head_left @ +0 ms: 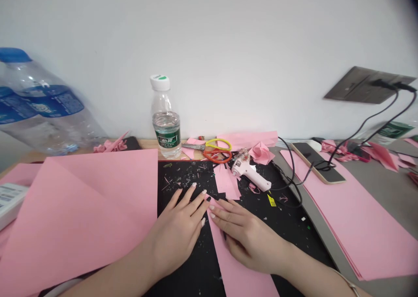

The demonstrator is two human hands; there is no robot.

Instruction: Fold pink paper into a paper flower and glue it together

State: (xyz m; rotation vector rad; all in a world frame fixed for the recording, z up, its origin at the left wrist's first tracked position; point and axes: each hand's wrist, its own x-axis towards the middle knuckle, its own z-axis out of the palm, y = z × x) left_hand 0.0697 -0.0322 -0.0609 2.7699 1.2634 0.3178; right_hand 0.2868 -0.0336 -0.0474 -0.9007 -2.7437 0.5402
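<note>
A long pink paper strip [241, 277] lies on the black mat [192, 271] at the bottom centre. My left hand [183, 227] lies flat, fingers spread, with its fingertips at the strip's upper left edge. Over the strip's upper part rests my right hand [248, 231], its fingers stretched out and pointing left. Part of the strip is hidden beneath it. Just beyond the hands are a smaller pink paper piece [226, 181] and a pale pink glue gun [253, 175].
Large pink sheets [94, 210] lie left, more pink strips [355, 218] right under a phone [318, 162]. Scissors [218, 151], a folded pink paper flower [261, 152] and a water bottle [166, 123] stand or lie near the wall. Black cables [294, 175] run rightward.
</note>
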